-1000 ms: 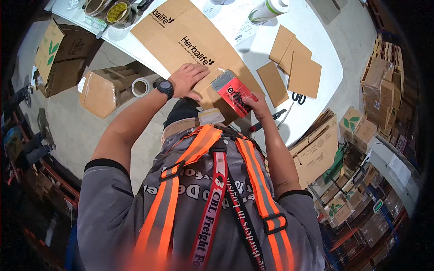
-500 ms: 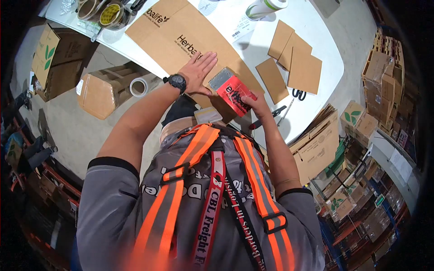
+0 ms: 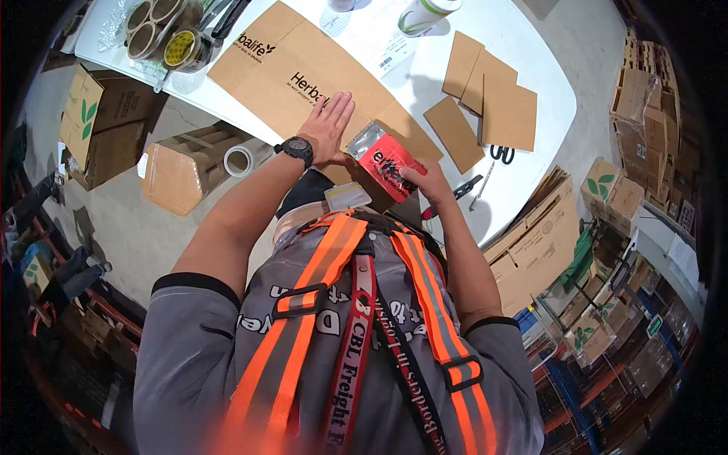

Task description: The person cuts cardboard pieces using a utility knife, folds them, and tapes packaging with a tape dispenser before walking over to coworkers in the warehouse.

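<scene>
A flattened brown carton (image 3: 334, 68) with black printing lies across the white table. My left hand (image 3: 331, 130) rests flat on it, fingers stretched out and close together; a black watch is on that wrist. Just to the right, my right hand (image 3: 429, 182) grips a red tape dispenser (image 3: 387, 161) with a silver metal end and black writing on its side. The dispenser is over the near edge of the carton, its metal end pointing toward my left hand. Whether it touches the cardboard I cannot tell.
Brown cardboard pieces (image 3: 509, 114) lie on the right of the table, near black-handled scissors (image 3: 501, 154) and a utility knife (image 3: 468, 186). Tape rolls (image 3: 180, 50) stand at the far left, and a white-and-green canister (image 3: 426, 17) at the back. A wrapped carton (image 3: 180, 180) is left of the table.
The view has shifted slightly. My left hand stays flat on the carton, and my right hand still holds the dispenser, which has tilted a little.
</scene>
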`<move>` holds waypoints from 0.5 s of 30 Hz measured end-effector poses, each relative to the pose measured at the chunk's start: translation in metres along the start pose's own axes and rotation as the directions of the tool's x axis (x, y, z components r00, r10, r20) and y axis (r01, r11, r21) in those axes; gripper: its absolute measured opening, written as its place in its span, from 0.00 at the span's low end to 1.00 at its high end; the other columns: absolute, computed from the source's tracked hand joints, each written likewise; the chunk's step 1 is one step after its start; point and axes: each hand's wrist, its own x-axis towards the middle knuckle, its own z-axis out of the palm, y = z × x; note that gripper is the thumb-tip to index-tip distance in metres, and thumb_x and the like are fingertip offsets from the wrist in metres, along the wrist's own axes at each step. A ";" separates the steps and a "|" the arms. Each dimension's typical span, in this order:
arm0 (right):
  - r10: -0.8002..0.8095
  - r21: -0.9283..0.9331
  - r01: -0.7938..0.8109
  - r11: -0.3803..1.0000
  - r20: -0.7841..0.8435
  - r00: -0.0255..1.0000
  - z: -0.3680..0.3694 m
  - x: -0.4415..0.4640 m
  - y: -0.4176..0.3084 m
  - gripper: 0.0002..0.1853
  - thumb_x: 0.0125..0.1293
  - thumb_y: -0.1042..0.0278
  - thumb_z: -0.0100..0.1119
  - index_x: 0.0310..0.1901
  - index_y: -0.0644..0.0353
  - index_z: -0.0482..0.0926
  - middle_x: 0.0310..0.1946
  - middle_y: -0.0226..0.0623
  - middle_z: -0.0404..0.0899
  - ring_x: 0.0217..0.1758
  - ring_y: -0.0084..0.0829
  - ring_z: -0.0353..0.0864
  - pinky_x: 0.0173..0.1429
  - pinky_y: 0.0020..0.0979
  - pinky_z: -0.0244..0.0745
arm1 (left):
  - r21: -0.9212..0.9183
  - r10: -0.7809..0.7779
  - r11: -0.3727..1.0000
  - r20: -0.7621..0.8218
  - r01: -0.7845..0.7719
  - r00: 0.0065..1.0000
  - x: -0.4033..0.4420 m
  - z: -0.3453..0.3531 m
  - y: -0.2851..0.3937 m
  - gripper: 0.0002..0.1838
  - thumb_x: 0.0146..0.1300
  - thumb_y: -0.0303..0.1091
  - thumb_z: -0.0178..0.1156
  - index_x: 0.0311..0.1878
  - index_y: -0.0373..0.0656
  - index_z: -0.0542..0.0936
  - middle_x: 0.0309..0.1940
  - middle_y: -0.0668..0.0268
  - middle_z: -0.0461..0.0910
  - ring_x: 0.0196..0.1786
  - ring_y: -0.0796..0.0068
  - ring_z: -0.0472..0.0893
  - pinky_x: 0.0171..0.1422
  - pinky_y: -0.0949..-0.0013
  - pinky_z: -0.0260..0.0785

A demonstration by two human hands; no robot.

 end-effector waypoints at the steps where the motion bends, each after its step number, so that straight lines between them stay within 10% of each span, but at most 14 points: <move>1: 0.035 0.016 -0.035 0.999 0.018 0.999 -0.001 -0.003 -0.002 0.17 0.55 0.59 0.66 0.39 0.65 0.82 0.27 0.27 0.79 0.29 0.18 0.74 0.36 0.23 0.69 | 0.000 0.000 1.000 -0.002 0.000 1.000 -0.001 0.001 0.000 0.65 0.40 0.68 0.64 0.71 0.32 0.46 0.73 0.48 0.43 0.76 0.53 0.43 0.76 0.50 0.35; 15: 0.169 -0.198 -0.186 0.962 -0.101 0.980 -0.002 0.003 -0.008 0.23 0.56 0.48 0.62 0.37 0.65 0.83 0.23 0.38 0.81 0.27 0.25 0.79 0.35 0.30 0.73 | -0.090 0.047 0.994 -0.117 -0.058 0.992 0.003 0.004 -0.001 0.66 0.40 0.73 0.61 0.70 0.31 0.49 0.72 0.46 0.47 0.75 0.50 0.45 0.76 0.47 0.35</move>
